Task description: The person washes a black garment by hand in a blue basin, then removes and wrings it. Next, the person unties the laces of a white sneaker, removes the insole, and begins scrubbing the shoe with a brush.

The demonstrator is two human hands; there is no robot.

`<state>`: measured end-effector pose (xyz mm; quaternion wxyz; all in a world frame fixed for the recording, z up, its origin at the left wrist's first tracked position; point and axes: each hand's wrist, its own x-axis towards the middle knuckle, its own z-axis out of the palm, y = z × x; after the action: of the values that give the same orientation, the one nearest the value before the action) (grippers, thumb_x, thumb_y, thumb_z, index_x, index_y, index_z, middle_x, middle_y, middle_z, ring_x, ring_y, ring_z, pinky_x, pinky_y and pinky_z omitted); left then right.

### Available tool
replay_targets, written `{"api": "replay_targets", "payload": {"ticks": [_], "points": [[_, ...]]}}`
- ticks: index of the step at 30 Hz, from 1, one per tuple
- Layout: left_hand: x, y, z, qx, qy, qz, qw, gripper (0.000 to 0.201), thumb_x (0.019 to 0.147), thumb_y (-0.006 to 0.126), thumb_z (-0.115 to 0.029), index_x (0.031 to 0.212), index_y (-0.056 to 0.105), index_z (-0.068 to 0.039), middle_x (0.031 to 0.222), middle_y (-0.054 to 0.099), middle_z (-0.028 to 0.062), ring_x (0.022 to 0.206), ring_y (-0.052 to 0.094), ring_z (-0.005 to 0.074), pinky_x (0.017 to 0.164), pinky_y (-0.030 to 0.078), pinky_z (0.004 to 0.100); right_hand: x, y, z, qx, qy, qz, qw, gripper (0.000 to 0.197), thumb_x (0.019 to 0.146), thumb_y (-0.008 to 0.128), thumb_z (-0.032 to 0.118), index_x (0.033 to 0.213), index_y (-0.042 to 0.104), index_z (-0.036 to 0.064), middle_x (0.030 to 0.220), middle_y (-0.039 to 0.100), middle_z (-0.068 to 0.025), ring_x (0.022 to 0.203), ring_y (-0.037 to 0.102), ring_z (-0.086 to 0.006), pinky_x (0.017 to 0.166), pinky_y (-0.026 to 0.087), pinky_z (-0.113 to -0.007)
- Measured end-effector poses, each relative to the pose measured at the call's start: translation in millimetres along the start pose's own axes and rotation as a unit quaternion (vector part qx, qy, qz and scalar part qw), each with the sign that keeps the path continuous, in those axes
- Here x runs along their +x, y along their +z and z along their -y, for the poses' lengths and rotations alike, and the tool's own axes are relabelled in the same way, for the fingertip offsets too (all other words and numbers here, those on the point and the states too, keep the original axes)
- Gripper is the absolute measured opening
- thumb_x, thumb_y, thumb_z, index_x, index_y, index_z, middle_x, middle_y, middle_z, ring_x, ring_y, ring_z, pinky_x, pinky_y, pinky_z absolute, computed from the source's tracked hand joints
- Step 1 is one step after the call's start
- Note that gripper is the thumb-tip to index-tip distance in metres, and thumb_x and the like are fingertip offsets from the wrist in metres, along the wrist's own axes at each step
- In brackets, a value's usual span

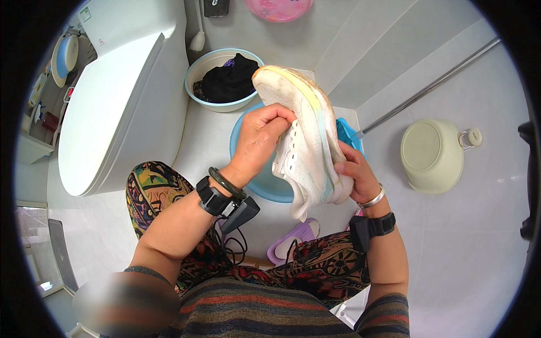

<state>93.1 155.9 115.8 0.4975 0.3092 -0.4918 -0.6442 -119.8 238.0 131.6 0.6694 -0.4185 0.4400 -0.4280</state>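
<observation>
A white sneaker [316, 135] with a stained, yellowish sole edge and pale blue trim is held up, toe away from me, tilted on its side. My right hand [359, 173] grips it near the heel, thumb on the side. With bent fingers, my left hand [260, 138] pinches the upper beside the row of eyelets; no lace shows in them. The tips of the left fingers are partly hidden. Under the shoe stands a light blue basin [277, 196], mostly covered by the hands and shoe.
A cream basin with a blue rim [194, 93] holds dark cloth, beside the white toilet [107, 112]. At right, a pale green pot-like tub [422, 152] lies on the floor near a metal pole [428, 87]. Purple slippers [282, 248] show below.
</observation>
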Motion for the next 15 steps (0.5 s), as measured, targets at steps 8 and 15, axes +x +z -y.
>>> {"api": "replay_targets", "payload": {"ticks": [8,15], "points": [[18,-28,-18,0.2,0.033,0.008,0.979,0.017,0.083,0.058,-0.008,0.095,0.068,-0.001,0.058,0.052,-0.0058,0.056,0.043,0.0049,0.054,0.037,0.0235,-3,-27,-13,0.214,0.015,-0.013,0.977,0.066,0.085,0.059,0.023,0.14,0.035,-0.0034,0.129,0.054,-0.0187,0.114,0.057,-0.0268,0.099,0.046,-0.036],[17,-59,-21,0.597,0.066,0.059,0.798,0.018,0.089,0.061,-0.016,0.103,0.065,-0.005,0.066,0.064,0.0075,0.064,0.067,0.0201,0.06,0.053,0.0334,-8,-47,-17,0.237,0.012,-0.021,0.971,0.065,0.085,0.059,0.022,0.14,0.036,-0.0041,0.127,0.055,-0.0201,0.111,0.059,-0.0296,0.097,0.049,-0.04]]}}
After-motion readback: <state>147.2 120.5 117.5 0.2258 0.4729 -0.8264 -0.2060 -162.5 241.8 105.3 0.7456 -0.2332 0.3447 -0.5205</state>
